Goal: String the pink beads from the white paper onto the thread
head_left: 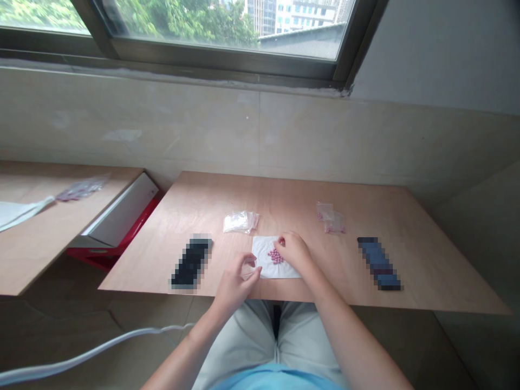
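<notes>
My hands at the pink beads on the plywood counter

The counter [365, 281] lies wide under the window. On it a white sheet [264, 249] sits just in front of me, and on that a small heap of pink beads [275, 256]. My right hand [295, 252] rests on the sheet, its fingers [281, 242] curled down onto the heap; I cannot tell whether they have nipped a bead. My left hand [236, 283] hangs at the near edge, thumb and forefinger pinched on what looks like a small clear bag [251, 266]. Behind the sheet lies a pile of clear bags [241, 221], and to the right two bead-filled bags [331, 220].
</notes>
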`<action>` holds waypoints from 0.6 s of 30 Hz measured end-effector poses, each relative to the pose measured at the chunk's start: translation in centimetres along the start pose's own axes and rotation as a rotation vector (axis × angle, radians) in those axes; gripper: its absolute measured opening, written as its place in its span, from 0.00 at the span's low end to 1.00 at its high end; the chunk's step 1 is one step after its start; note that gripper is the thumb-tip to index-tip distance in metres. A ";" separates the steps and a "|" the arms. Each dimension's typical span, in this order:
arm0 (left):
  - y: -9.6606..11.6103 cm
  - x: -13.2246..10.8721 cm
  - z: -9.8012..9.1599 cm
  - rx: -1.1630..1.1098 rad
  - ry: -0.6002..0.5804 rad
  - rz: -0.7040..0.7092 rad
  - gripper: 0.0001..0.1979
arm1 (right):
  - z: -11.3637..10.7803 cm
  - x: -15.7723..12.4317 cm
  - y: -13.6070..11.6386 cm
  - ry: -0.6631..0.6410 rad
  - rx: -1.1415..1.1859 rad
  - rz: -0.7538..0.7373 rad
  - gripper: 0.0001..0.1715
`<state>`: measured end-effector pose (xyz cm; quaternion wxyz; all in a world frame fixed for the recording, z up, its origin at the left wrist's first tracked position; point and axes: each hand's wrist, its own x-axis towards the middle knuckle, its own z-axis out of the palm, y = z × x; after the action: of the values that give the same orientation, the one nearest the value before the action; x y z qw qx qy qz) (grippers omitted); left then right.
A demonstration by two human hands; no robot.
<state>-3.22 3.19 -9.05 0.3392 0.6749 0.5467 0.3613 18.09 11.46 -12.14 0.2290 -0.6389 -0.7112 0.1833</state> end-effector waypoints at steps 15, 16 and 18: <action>-0.2 0.1 0.0 -0.188 0.002 -0.079 0.13 | -4.0 -3.1 -7.4 0.004 0.644 -0.039 0.13; -0.1 0.1 0.0 -0.200 -0.001 -0.084 0.13 | -4.1 -3.6 -7.8 -0.036 0.617 -0.100 0.10; 0.0 0.2 -0.1 -0.199 -0.001 -0.088 0.13 | -3.9 -3.8 -7.6 -0.077 0.538 -0.157 0.07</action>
<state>-3.27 3.35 -8.93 0.4203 0.6135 0.5369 0.3985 14.32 6.64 -5.10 0.3764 -0.4906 -0.6926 0.3713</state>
